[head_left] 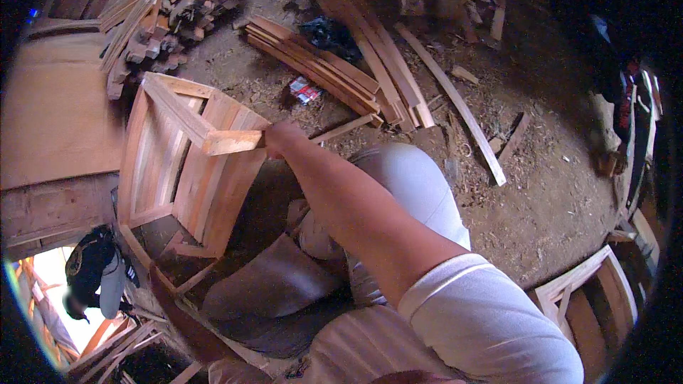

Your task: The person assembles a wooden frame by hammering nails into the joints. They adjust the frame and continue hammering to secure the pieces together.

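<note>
A wooden frame with slatted sides (224,178) stands tilted in front of me, on the left. Its pale top rails meet at a corner, and my right hand (282,140) is closed around the rail end there. The right arm reaches across my bent knee. Along the frame's lower left edge, my left hand (160,281) is dark and blurred; its fingers do not show clearly. A long thin rail (146,252) runs close by it. Shadow hides much of the frame's inside and lower part.
Stacked planks (313,64) and a long loose strip (455,103) lie on the shaving-strewn floor ahead. Cut timber (174,11) is piled far left, near a broad panel (60,107). Another wooden frame (594,288) stands at right. A person (96,270) is by the bright opening.
</note>
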Action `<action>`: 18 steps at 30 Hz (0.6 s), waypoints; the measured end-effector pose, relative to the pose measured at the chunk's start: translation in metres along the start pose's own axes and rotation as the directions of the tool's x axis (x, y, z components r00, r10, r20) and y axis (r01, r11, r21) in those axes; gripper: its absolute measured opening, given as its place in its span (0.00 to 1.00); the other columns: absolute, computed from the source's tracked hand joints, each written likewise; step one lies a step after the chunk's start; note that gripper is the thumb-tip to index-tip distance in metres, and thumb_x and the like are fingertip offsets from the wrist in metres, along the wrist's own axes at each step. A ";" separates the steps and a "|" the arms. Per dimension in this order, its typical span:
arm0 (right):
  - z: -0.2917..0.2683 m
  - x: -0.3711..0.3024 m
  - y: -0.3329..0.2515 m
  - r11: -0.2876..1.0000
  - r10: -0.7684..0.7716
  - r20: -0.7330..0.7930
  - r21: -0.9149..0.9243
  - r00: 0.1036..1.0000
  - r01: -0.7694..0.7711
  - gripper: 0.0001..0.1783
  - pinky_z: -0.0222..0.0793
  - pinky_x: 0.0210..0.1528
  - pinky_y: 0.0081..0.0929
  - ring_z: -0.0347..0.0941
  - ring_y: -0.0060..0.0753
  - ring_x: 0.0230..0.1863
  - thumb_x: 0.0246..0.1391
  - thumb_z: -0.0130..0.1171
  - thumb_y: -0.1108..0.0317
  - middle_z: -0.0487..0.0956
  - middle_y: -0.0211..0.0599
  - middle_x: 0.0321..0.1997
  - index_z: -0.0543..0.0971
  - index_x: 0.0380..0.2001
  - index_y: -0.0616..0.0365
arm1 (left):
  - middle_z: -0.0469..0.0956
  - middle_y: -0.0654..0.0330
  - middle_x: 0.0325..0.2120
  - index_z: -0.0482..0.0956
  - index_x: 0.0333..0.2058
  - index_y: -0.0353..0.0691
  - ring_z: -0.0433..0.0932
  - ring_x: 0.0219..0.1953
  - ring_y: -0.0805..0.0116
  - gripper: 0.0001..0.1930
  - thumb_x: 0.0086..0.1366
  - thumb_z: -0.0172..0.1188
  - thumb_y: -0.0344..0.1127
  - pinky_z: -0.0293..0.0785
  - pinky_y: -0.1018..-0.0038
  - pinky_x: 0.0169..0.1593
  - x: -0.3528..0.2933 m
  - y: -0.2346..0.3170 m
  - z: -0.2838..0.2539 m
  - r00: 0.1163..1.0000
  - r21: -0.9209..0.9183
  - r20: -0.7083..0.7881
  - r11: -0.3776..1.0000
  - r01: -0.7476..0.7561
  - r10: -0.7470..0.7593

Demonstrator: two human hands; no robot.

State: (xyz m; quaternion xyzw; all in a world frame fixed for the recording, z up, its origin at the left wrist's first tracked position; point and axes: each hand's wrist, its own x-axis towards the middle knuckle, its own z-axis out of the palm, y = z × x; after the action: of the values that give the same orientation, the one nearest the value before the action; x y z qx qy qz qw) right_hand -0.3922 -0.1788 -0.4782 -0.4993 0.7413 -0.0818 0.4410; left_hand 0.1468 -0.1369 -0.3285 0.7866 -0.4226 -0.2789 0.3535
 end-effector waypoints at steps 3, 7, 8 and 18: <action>0.007 -0.014 -0.009 0.999 0.022 -0.056 0.039 0.998 -0.020 0.28 0.70 0.62 0.50 0.72 0.56 0.62 0.40 0.69 0.69 0.78 0.50 0.60 0.83 0.50 0.59 | 0.71 0.68 0.21 0.82 0.37 0.41 0.69 0.22 0.75 0.16 0.63 0.62 0.49 0.69 0.74 0.27 -0.004 -0.004 -0.013 1.000 0.018 -0.028 1.000 0.010 -0.010; 0.012 0.034 0.031 0.991 0.119 -0.101 0.079 0.988 -0.111 0.25 0.72 0.60 0.47 0.74 0.55 0.61 0.41 0.67 0.67 0.79 0.50 0.58 0.84 0.48 0.58 | 0.71 0.68 0.21 0.83 0.37 0.41 0.69 0.22 0.75 0.16 0.63 0.62 0.49 0.69 0.74 0.27 0.005 0.013 0.020 0.999 0.002 0.035 1.000 -0.029 0.029; 0.015 0.046 0.038 0.994 0.101 -0.086 0.051 0.991 -0.097 0.25 0.73 0.59 0.46 0.75 0.54 0.60 0.42 0.67 0.66 0.80 0.50 0.57 0.84 0.48 0.57 | 0.71 0.68 0.21 0.83 0.38 0.41 0.69 0.22 0.75 0.16 0.63 0.62 0.49 0.69 0.74 0.27 0.007 0.012 0.028 0.998 -0.001 0.048 0.999 -0.036 0.036; 0.017 0.073 0.058 0.721 -0.370 0.167 -0.569 0.914 0.395 0.21 0.78 0.49 0.46 0.82 0.49 0.48 0.44 0.67 0.57 0.85 0.44 0.46 0.85 0.43 0.49 | 0.71 0.68 0.21 0.85 0.39 0.41 0.68 0.22 0.76 0.17 0.63 0.62 0.49 0.68 0.74 0.26 -0.011 0.000 -0.004 0.983 -0.032 0.068 0.985 -0.170 0.172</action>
State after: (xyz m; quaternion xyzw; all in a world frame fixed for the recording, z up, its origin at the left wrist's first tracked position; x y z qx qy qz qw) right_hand -0.4268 -0.2041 -0.5626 -0.7549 0.6008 0.0743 0.2522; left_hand 0.1446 -0.1258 -0.3245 0.7324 -0.4972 -0.2804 0.3711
